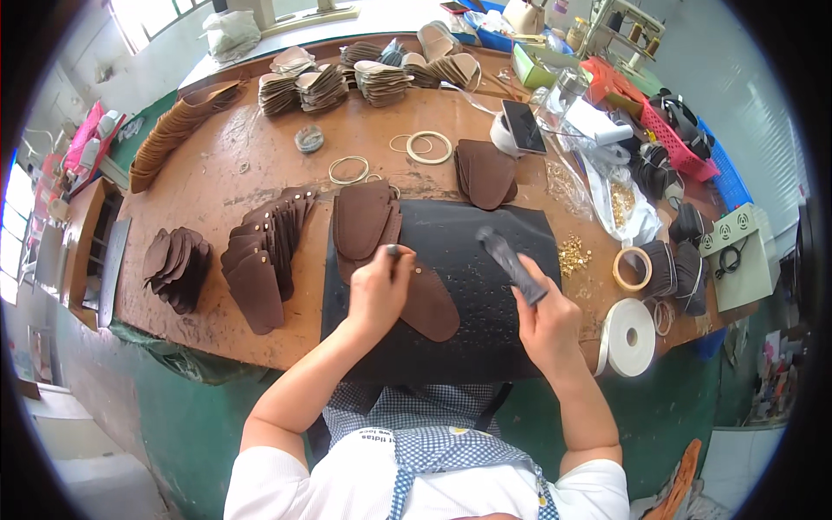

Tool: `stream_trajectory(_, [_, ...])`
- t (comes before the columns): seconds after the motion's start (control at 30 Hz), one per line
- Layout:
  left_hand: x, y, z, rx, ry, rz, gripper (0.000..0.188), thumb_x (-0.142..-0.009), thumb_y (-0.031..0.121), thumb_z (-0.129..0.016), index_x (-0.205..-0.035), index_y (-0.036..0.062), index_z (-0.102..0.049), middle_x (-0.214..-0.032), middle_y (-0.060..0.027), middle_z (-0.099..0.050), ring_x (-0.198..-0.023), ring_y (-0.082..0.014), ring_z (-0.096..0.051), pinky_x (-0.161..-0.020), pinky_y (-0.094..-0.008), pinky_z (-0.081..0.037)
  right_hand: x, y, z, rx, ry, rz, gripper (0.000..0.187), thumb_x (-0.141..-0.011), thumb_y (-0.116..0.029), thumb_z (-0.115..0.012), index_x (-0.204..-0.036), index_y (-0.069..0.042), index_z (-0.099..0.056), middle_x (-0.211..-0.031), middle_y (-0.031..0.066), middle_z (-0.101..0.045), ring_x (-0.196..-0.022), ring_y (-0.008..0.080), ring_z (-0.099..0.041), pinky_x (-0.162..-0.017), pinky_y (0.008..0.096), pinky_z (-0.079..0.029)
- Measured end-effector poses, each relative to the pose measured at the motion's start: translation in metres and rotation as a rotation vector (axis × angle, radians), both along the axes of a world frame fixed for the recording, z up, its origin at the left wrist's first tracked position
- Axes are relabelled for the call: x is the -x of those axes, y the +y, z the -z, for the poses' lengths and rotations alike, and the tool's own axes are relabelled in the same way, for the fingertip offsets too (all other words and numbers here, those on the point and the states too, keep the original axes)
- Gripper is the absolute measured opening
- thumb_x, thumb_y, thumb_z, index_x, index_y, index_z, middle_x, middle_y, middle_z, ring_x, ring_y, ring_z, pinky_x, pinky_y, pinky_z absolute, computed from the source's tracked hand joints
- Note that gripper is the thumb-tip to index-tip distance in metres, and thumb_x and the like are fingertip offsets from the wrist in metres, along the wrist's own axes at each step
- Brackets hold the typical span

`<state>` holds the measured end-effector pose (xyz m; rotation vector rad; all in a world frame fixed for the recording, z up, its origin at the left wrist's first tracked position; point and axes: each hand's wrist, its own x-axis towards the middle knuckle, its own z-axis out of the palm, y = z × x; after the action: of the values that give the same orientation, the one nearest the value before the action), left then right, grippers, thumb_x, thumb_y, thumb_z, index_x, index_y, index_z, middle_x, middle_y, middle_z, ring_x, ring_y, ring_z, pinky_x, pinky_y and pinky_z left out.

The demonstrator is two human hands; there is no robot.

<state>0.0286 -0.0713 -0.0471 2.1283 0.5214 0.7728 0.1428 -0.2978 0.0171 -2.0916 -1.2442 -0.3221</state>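
My left hand is closed around a short metal punch, whose grey end shows above the fingers. It is over brown leather pieces on a black mat. Under and beside that hand lies a leather piece with a small gold-coloured stud near its upper end. A stack of similar leather pieces sits just beyond. To the right, my right hand grips the near end of a dark grey bar, held tilted above the mat. What the punch's lower end touches is hidden by my fingers.
Leather stacks stand left, far left and beyond the mat. Loose gold studs, a tape roll and a white strip roll lie right. A phone leans farther back, near a pink basket.
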Motion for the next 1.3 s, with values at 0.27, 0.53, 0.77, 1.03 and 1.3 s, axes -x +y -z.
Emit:
stream_trajectory(0.27, [0.037,-0.009,-0.013,-0.404,0.319,-0.136,0.025,-0.082,0.011,-0.076,-0.102,0.0037,-0.064,-0.091,-0.0135,-0.063,-0.096,-0.0343,-0.060,-0.088,-0.0428,-0.048,0.002,-0.066,0.062,0.167,0.015,0.246,0.025,-0.086,-0.016,-0.076,-0.106,-0.004,-0.068,-0.090,0.0124,-0.065,-0.083,0.0341,-0.065,-0.072,0.0427,-0.053])
stream_trajectory(0.53, [0.030,-0.010,-0.003,-0.213,0.319,-0.080,0.024,-0.079,0.009,-0.077,-0.091,-0.0014,-0.059,-0.082,-0.0110,-0.056,-0.085,-0.0272,-0.055,-0.080,-0.0376,-0.048,-0.141,-0.105,0.092,0.036,0.151,0.486,0.006,-0.086,-0.006,-0.069,-0.090,-0.003,-0.066,-0.086,0.0159,-0.065,-0.083,0.0375,-0.064,-0.076,0.0459,-0.052])
stream_trajectory(0.77, [0.041,0.005,-0.002,0.303,0.228,-0.028,0.012,-0.083,0.005,-0.073,-0.089,0.0003,-0.063,-0.074,0.0021,-0.059,-0.070,-0.0050,-0.051,-0.064,-0.0228,-0.044,-0.158,-0.091,0.084,0.293,0.025,0.465,0.006,-0.084,-0.006,-0.068,-0.084,-0.001,-0.066,-0.087,0.0198,-0.064,-0.086,0.0399,-0.064,-0.076,0.0494,-0.051])
stream_trajectory(1.03, [0.024,0.002,-0.016,0.317,0.402,-0.122,0.026,-0.083,0.014,-0.077,-0.098,-0.0026,-0.064,-0.080,-0.0038,-0.066,-0.073,-0.0084,-0.058,-0.068,-0.0255,-0.048,-0.159,-0.074,0.090,0.549,-0.201,0.446,0.003,-0.082,0.000,-0.061,-0.081,0.002,-0.061,-0.087,0.0220,-0.063,-0.085,0.0404,-0.065,-0.077,0.0481,-0.054])
stream_trajectory(1.3, [0.050,0.024,-0.021,0.674,0.128,-0.021,0.017,-0.082,-0.001,-0.070,-0.097,-0.0006,-0.064,-0.087,0.0016,-0.061,-0.086,-0.0066,-0.056,-0.076,-0.0201,-0.044,-0.152,-0.074,0.088,0.509,-0.251,0.399,0.004,-0.083,0.002,-0.059,-0.086,0.002,-0.062,-0.089,0.0204,-0.061,-0.086,0.0377,-0.063,-0.078,0.0468,-0.053])
